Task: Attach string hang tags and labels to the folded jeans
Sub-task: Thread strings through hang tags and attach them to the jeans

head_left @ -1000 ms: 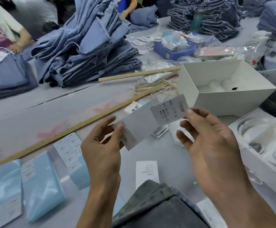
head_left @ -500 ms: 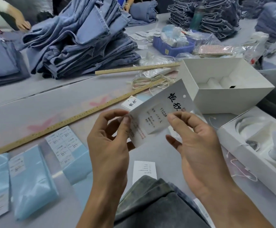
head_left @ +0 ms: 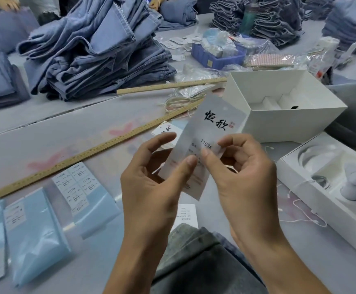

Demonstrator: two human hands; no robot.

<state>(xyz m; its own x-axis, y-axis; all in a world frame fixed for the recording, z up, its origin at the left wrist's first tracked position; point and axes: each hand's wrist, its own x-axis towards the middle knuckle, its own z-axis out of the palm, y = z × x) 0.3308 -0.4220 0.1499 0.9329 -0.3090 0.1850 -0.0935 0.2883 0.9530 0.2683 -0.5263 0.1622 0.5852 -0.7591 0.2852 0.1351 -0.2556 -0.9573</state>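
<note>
Beside the white box (head_left: 279,122), both hands (head_left: 196,183) pinch a hang tag (head_left: 211,128).

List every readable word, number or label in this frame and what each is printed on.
"1103#": on the small label pinched against the hang tag by the left hand and right hand.
Two large black brush characters: hang tag, legible.
"1103#", "XL": label sheet on the table.
Everything else: too small or blurred.

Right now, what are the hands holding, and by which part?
Both hands pinch one white hang tag: left hand on its lower left edge, right hand at its middle.
</note>
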